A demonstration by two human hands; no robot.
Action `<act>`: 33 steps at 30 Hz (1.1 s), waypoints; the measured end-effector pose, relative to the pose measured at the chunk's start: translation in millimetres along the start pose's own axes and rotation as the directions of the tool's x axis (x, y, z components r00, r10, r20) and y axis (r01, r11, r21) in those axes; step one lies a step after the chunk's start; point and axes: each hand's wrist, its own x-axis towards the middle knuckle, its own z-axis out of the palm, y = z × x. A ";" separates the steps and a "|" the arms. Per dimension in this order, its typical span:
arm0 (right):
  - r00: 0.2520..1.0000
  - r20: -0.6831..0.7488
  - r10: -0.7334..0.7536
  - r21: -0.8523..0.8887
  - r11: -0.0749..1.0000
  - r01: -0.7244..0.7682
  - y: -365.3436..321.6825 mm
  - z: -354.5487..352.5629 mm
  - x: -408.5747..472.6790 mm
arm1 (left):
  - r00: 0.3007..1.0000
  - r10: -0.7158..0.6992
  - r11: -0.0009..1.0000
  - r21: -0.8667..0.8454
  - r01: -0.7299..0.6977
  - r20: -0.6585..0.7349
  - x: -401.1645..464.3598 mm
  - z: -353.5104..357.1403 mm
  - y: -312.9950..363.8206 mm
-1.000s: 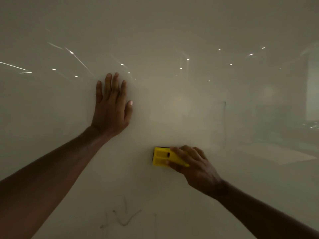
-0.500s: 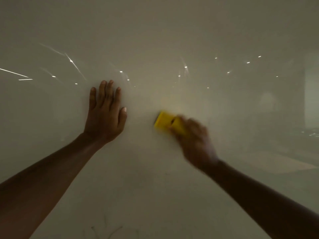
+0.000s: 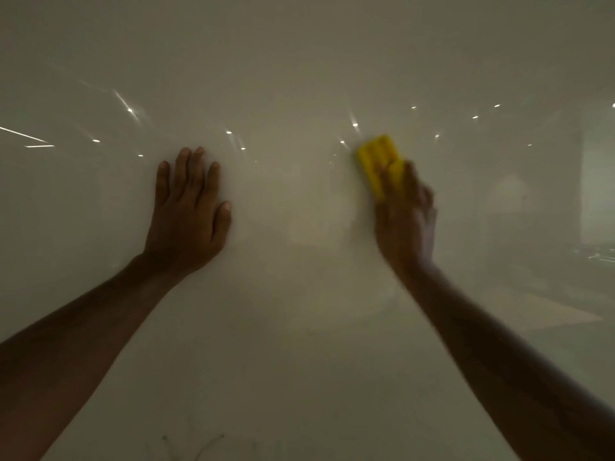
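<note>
A glossy white board [image 3: 299,61] fills the head view. My left hand [image 3: 186,221] lies flat against it with straight fingers pointing up. To the right, my right hand [image 3: 406,221] holds a yellow block eraser [image 3: 377,154] against the board. The fingers reach up over the eraser's lower half, and its upper end sticks out above the fingertips. The right hand and the eraser are blurred by motion.
Faint dark marker lines [image 3: 193,444] show on the board near the bottom edge of the view. Small ceiling-light reflections [image 3: 355,124] dot the board across its middle. A dim reflection of a room shows at the right.
My right hand has swept the eraser up the board and then to the right, turning it from lying sideways to pointing up. My left hand has stayed flat on the board.
</note>
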 end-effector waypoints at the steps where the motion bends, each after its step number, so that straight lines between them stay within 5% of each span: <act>1: 0.989 0.001 -0.145 0.066 0.987 0.144 -9.2 3.9 -38.8 | 1.000 0.001 1.000 -0.002 -0.001 -0.005 -0.7 0.1 0.7; 5: 0.755 0.256 -0.603 0.223 0.797 0.561 -15.7 5.4 -203.0 | 1.000 -0.019 1.000 -0.021 0.019 -0.006 -3.8 -0.9 3.5; 7: 0.665 0.345 -0.662 0.241 0.748 0.619 6.7 0.6 -216.4 | 1.000 -0.019 0.999 -0.031 0.018 -0.007 -8.9 -1.0 4.4; 8: 0.685 0.354 -0.636 0.247 0.770 0.588 18.4 -0.8 -202.7 | 1.000 -0.011 0.999 -0.032 0.011 -0.011 -12.2 -0.7 4.5; 10: 0.816 0.272 -0.511 0.188 0.859 0.476 38.3 -3.8 -156.3 | 1.000 -0.004 0.999 -0.034 0.004 -0.015 -19.6 0.7 4.9; 12: 0.978 0.099 -0.186 0.054 0.982 0.181 64.2 -13.0 -106.9 | 1.000 0.005 1.000 -0.029 -0.005 -0.015 -25.9 2.2 4.8; 15: 0.954 -0.048 0.296 0.053 0.955 -0.293 77.8 -18.2 -82.2 | 1.000 0.011 1.000 -0.021 -0.012 -0.021 -32.0 3.2 1.4; 17: 0.927 -0.077 0.368 0.056 0.929 -0.365 52.1 -9.9 -106.2 | 1.000 0.016 0.999 -0.028 -0.017 -0.025 -36.2 2.9 0.6; 20: 0.998 0.058 -0.019 0.128 0.992 0.011 -1.1 2.9 -189.6 | 0.999 0.017 0.999 -0.032 -0.018 -0.032 -40.9 1.8 0.5; 22: 0.903 0.228 -0.364 0.192 0.926 0.325 -21.1 -1.4 -234.9 | 1.000 0.018 0.999 -0.037 -0.019 -0.023 -43.5 -0.2 -0.7; 24: 0.846 0.285 -0.450 0.236 0.889 0.394 -8.7 -5.5 -234.3 | 1.000 0.026 0.999 -0.045 -0.027 -0.016 -47.2 -3.0 -3.5; 25: 0.907 0.250 -0.339 0.259 0.926 0.275 1.3 -5.6 -220.3 | 0.999 0.030 0.998 -0.047 -0.030 -0.014 -50.2 -4.9 -6.3; 27: 0.977 0.097 0.190 0.155 0.967 -0.204 24.7 -7.5 -177.8 | 0.999 0.032 0.999 -0.044 -0.032 -0.008 -58.3 -9.4 -15.3; 29: 0.762 -0.089 0.641 0.081 0.767 -0.636 43.3 -10.8 -134.9 | 0.999 0.035 0.999 -0.034 -0.035 0.002 -66.8 -13.0 -25.8; 31: 0.716 -0.106 0.690 0.072 0.724 -0.687 27.6 -8.5 -110.0 | 0.999 0.037 0.999 -0.034 -0.036 0.024 -71.6 -14.6 -33.2; 33: 0.905 -0.063 0.420 0.039 0.907 -0.418 -15.2 1.2 -111.6 | 0.998 0.042 0.998 -0.044 -0.040 0.037 -73.1 -15.4 -36.6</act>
